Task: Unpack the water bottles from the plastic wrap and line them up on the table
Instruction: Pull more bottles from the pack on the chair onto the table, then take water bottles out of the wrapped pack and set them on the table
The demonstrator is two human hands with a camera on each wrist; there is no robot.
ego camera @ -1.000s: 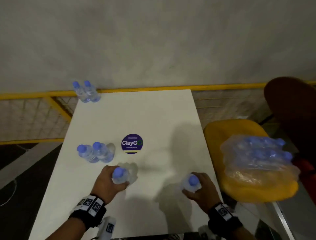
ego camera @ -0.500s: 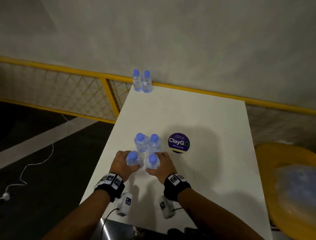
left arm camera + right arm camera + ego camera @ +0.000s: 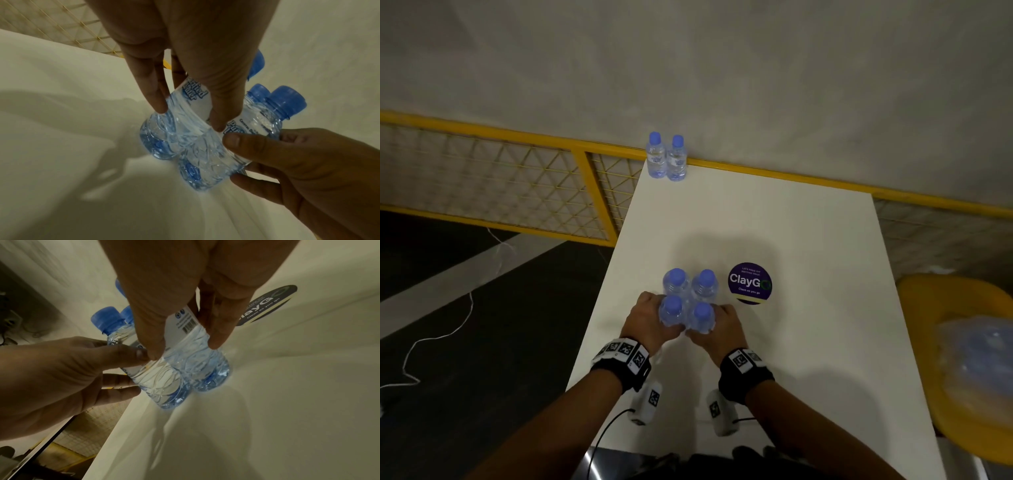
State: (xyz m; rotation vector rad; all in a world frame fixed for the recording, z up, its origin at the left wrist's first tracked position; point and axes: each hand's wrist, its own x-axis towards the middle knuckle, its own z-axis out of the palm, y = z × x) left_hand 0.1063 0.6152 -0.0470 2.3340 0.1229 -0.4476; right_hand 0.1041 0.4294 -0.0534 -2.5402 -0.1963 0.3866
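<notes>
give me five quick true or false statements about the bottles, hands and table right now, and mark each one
1. Each hand grips one bottle. True: the left hand holds the left front bottle and the right hand holds the right front bottle.
2. The caps are red. False: they are blue.
3. Two bottles stand at the far edge of the table. True.
4. The round sticker lies left of the four near bottles. False: it lies to their right.
5. The wrapped pack sits on the table. False: it rests on a yellow seat beside the table.
</notes>
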